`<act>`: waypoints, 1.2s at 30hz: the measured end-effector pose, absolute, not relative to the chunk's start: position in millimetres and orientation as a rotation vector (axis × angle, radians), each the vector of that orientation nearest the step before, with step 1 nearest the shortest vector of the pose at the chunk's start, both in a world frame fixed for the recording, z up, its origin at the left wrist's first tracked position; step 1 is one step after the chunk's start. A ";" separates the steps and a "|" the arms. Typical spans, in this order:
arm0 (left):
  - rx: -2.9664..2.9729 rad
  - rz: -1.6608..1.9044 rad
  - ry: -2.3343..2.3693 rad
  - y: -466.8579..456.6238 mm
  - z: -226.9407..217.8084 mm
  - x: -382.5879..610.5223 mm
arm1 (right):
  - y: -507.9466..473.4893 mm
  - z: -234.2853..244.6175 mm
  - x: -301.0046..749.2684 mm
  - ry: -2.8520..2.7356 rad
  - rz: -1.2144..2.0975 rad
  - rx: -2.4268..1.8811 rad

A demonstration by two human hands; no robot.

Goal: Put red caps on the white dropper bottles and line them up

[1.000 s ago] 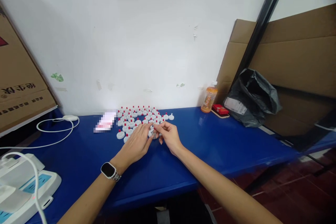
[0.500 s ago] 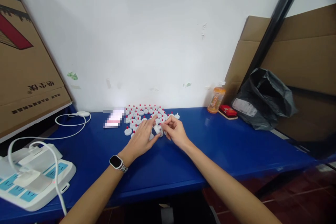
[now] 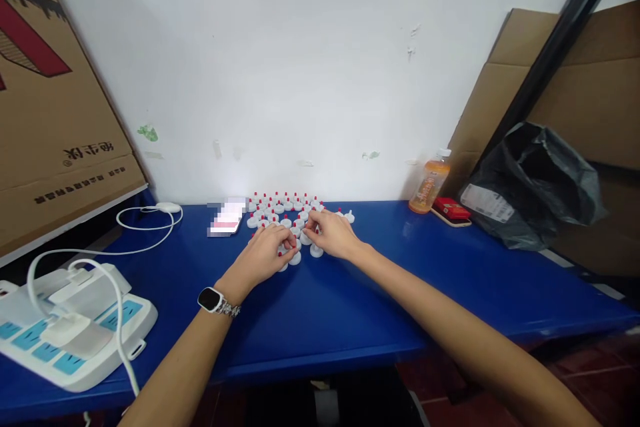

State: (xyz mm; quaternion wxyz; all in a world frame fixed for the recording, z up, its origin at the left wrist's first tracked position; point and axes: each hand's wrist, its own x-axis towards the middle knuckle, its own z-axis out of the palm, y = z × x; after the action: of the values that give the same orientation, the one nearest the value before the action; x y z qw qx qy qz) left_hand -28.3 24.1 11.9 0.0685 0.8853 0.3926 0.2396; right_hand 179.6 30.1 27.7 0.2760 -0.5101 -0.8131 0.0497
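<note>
Several white nozzle caps with red tips [image 3: 287, 205] stand close together on the blue table [image 3: 350, 307]. My left hand [image 3: 265, 250], wearing a watch on its wrist, is closed at the near side of the group, thumb and fingers pinched around the red tip of a white cap [image 3: 296, 258]. Just to its right, my right hand [image 3: 333, 232] is closed too, its fingertips pinched at the top of another white cap [image 3: 305, 238]. Below the right hand stands one more cap [image 3: 316, 251]. A white cap without a red tip [image 3: 349, 217] sits right of the group.
A pixelated phone-like thing [image 3: 227, 217] lies left of the caps. At left are a power strip [image 3: 85, 373] with cables and a cardboard box [image 3: 65, 107]. To the right stand an orange drink bottle [image 3: 430, 183], a red packet [image 3: 450, 207] and a grey plastic bag [image 3: 540, 180].
My left hand has gone from spread fingers to a pinch on a cap. The right hand stays pinched near the group's near side. The whole view has shifted slightly.
</note>
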 end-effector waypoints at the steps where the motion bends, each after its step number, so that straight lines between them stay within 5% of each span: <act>1: 2.661 0.721 1.184 24.6 12.0 -28.8 | 29.8 28.6 179.2 -2.232 0.111 -1.366; 12: 2.679 0.724 1.229 21.9 13.2 -23.7 | 25.3 54.0 167.9 -2.540 0.126 -1.380; 22: 2.598 0.869 1.272 22.0 12.5 -26.2 | 36.7 37.0 179.4 -2.262 0.236 -1.407; 36: 2.397 1.034 1.345 31.3 7.7 -37.0 | 161.0 43.4 128.6 -2.437 -0.109 -1.754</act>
State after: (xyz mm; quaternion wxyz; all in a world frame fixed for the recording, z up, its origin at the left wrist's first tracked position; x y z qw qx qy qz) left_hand -37.0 31.3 7.7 0.1021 0.8119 0.4556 0.3503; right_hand 128.6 161.0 43.4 0.0683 -0.5825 -0.8092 -0.0362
